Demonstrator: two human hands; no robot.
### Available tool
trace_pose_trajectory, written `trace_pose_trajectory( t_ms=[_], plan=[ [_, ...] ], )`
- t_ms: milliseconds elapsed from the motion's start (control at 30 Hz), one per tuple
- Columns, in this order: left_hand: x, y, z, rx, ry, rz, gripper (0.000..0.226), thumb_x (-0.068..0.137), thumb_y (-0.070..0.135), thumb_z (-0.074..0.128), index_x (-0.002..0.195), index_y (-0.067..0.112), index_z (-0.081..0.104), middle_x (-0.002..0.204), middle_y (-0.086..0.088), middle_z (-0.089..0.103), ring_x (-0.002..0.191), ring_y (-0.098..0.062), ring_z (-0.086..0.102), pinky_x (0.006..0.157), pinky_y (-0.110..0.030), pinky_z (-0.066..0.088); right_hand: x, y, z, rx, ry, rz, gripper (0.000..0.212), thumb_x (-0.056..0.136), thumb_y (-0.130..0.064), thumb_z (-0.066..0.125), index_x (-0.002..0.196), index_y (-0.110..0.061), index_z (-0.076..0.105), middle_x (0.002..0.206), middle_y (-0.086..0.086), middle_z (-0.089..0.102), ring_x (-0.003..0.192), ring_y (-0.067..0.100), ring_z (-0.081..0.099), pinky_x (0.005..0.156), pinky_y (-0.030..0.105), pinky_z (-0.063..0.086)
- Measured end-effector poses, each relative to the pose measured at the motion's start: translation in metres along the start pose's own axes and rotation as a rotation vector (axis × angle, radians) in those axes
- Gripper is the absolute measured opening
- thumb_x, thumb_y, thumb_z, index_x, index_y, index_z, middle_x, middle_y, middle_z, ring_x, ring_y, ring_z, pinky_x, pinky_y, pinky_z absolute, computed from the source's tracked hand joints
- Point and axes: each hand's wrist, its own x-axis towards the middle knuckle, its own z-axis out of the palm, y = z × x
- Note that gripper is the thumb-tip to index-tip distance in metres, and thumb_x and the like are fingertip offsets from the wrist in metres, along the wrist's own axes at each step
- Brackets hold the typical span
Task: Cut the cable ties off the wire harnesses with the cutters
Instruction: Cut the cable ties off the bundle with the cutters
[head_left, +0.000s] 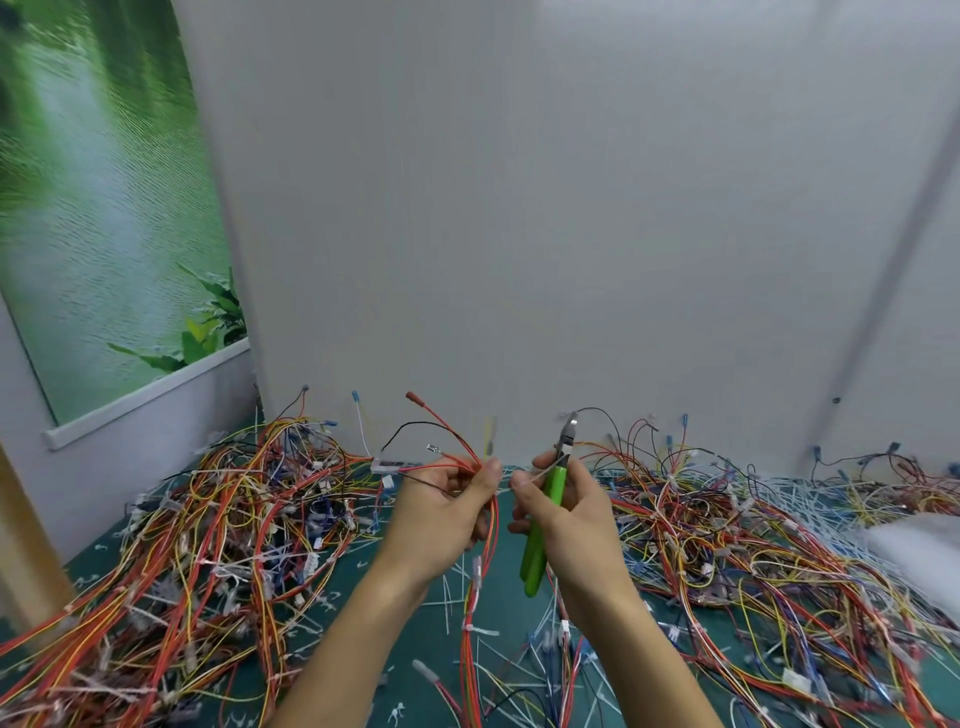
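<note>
Above the green mat's (498, 613) middle, a light, limp red harness (480, 551) is pinched in the left hand (441, 512); green-handled cutters (545, 519) are gripped in the right hand (566, 514), best held beside each tie.

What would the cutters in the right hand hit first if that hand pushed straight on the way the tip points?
Probably nothing near: the cutters in the right hand point up and away, so likely the grey wall; depth is unclear.
</note>
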Motion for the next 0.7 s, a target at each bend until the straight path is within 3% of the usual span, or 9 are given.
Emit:
trace_pose_trajectory(
  t_ms=[200, 300, 433, 600, 700],
  plan=[
    [0.001, 0.001, -0.007, -0.076, -0.078, 0.003, 0.018, 0.098, 0.018, 0.064, 0.083, 0.015, 0.073, 0.071, -0.008, 0.067, 0.064, -0.020, 0.063, 0.047, -0.028, 0.045, 0.002, -0.003, -0.006, -0.022, 0.017, -0.006, 0.021, 0.094, -0.011, 0.074, 0.106, -0.003, 0.059, 0.076, 0.003, 0.065, 0.066, 0.013, 0.066, 0.066, 0.026, 0.059],
    [0.000, 0.001, -0.007, -0.121, -0.144, 0.001, 0.006, 0.095, 0.011, 0.067, 0.092, 0.008, 0.071, 0.083, -0.010, 0.070, 0.078, -0.020, 0.065, 0.060, -0.029, 0.052, 0.002, -0.003, -0.007, 0.000, 0.021, -0.036, 0.021, 0.094, -0.009, 0.073, 0.107, -0.002, 0.058, 0.079, 0.006, 0.066, 0.067, 0.015, 0.069, 0.068, 0.029, 0.061],
    [-0.002, 0.000, 0.000, -0.208, -0.160, -0.006, 0.007, 0.095, 0.003, 0.064, 0.097, -0.003, 0.064, 0.079, -0.010, 0.068, 0.079, -0.021, 0.064, 0.072, -0.029, 0.054, 0.002, -0.002, -0.007, 0.037, 0.000, -0.031, 0.025, 0.094, -0.009, 0.073, 0.111, 0.003, 0.059, 0.084, 0.013, 0.072, 0.076, 0.023, 0.074, 0.075, 0.037, 0.064],
    [-0.005, 0.001, 0.004, -0.286, -0.199, -0.028, 0.008, 0.097, -0.003, 0.056, 0.101, 0.004, 0.053, 0.081, -0.003, 0.066, 0.080, -0.015, 0.063, 0.072, -0.023, 0.052, 0.003, 0.001, -0.004, 0.102, 0.001, 0.021, 0.030, 0.094, -0.006, 0.073, 0.115, 0.007, 0.056, 0.105, 0.034, 0.066, 0.093, 0.038, 0.073, 0.083, 0.049, 0.064],
    [-0.005, 0.001, 0.003, -0.292, -0.207, -0.012, 0.011, 0.098, -0.003, 0.054, 0.100, 0.007, 0.050, 0.079, -0.003, 0.059, 0.076, -0.014, 0.057, 0.069, -0.024, 0.050, 0.003, 0.002, -0.002, 0.165, 0.000, 0.039, 0.032, 0.093, -0.002, 0.072, 0.116, 0.008, 0.053, 0.099, 0.027, 0.063, 0.090, 0.037, 0.071, 0.088, 0.055, 0.062]
  ],
)
